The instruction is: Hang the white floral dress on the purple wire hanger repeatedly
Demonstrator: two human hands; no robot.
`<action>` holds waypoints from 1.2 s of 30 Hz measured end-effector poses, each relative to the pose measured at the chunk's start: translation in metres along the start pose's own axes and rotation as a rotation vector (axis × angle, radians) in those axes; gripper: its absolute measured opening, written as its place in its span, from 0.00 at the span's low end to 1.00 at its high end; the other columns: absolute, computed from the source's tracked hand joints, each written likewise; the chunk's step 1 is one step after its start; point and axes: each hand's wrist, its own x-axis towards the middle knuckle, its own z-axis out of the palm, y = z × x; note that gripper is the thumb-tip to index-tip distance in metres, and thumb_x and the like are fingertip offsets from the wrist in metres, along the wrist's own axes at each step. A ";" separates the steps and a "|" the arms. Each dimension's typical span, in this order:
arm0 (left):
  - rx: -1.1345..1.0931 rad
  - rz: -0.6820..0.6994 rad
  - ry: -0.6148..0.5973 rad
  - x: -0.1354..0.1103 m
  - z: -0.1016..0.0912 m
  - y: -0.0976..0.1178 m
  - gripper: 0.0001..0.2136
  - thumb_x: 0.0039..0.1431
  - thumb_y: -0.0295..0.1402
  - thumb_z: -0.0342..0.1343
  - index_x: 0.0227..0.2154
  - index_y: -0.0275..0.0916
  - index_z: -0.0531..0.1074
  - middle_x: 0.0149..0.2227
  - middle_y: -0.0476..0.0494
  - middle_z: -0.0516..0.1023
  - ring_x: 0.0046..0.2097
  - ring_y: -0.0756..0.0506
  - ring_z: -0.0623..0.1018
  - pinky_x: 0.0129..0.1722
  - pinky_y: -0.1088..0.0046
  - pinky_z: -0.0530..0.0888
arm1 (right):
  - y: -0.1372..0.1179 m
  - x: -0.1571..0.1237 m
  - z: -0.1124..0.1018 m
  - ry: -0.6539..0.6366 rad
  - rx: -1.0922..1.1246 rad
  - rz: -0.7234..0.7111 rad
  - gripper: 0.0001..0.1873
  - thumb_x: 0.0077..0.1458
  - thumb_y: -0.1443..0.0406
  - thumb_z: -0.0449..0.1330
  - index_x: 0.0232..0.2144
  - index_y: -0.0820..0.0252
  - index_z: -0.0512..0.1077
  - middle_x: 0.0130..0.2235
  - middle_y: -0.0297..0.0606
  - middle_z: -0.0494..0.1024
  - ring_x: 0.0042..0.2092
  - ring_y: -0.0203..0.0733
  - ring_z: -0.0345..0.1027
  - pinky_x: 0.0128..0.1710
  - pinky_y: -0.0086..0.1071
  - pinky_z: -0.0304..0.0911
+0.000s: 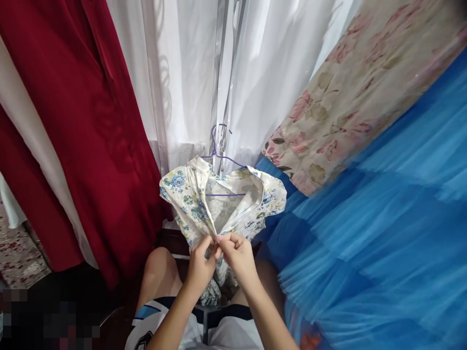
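A white garment with blue and yellow flowers (195, 214) hangs by its shoulders on a thin purple hanger (229, 158), its neckline spread in a V. At the bottom of that V, my left hand (203, 257) pinches the front edge of the cloth. Right beside it, my right hand (235, 250) is closed on the opposite edge, the fingertips of both hands nearly meeting. Whether a button or other fastener lies between the fingers is hidden. Below the hands, the lower part of the garment bunches between my knees.
White curtains (186, 73) hang behind the hanger, with pale vertical strips (223, 73) in front of them. Dark red cloth (105, 136) drapes at the left. On the right hang a pink-flowered cloth (328, 116) and a layered blue tulle skirt (357, 233), close to my right arm.
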 end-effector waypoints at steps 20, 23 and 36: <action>0.096 0.335 0.149 0.104 -0.090 0.049 0.17 0.68 0.35 0.48 0.58 0.43 0.66 0.41 0.44 0.76 0.37 0.47 0.74 0.41 0.70 0.71 | -0.088 0.100 0.024 0.008 -0.141 -0.351 0.16 0.54 0.54 0.63 0.25 0.60 0.69 0.16 0.32 0.72 0.16 0.30 0.53 0.18 0.27 0.47; 0.148 0.477 0.068 0.144 -0.101 0.077 0.12 0.68 0.35 0.49 0.47 0.41 0.74 0.37 0.45 0.76 0.36 0.47 0.74 0.38 0.72 0.70 | -0.092 0.100 0.023 -0.011 -0.252 -0.419 0.16 0.55 0.54 0.61 0.26 0.60 0.69 0.18 0.32 0.71 0.19 0.32 0.57 0.21 0.27 0.51; -0.401 0.148 0.779 0.207 -0.175 0.026 0.08 0.62 0.35 0.55 0.31 0.37 0.72 0.29 0.50 0.72 0.33 0.51 0.72 0.36 0.79 0.68 | -0.033 0.090 0.010 0.130 -0.614 -0.408 0.14 0.57 0.58 0.57 0.23 0.57 0.65 0.19 0.29 0.64 0.22 0.36 0.57 0.23 0.29 0.49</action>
